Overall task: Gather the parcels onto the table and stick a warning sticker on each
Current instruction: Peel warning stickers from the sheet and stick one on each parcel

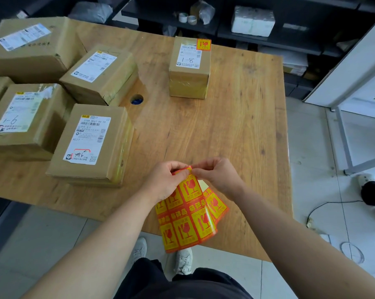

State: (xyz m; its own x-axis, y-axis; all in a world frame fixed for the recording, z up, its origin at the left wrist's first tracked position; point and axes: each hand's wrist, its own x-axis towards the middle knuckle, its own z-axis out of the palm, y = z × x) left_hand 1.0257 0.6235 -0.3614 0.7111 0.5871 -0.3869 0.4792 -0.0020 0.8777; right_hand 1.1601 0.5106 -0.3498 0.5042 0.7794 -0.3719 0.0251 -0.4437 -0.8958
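The person holds a glossy sheet of yellow-and-red fragile-warning stickers [188, 214] over the near edge of the wooden table [236, 126]. The left hand [165, 182] grips the sheet's upper left part from behind, steadying it, while the right hand [216, 175] pinches the sheet's top corner between thumb and forefinger, apparently to lift one sticker from its backing. Holding the sheet in the air, tilted toward the eyes, probably makes the corner easier to catch.

One small brown cardboard parcel marked 1-8 [189, 67] stands alone mid-table and already carries a red-and-yellow sticker [203, 44] at its top right corner. To the left lies a cluster of brown cardboard parcels with white shipping labels [52, 93], touching or just beside one another; none shows a warning sticker. The nearest of them, the flat parcel marked A027 [91, 143], looks the likely next target, and nothing stands between it and the hands. A round cable hole [137, 99] opens in the tabletop just beside the cluster.
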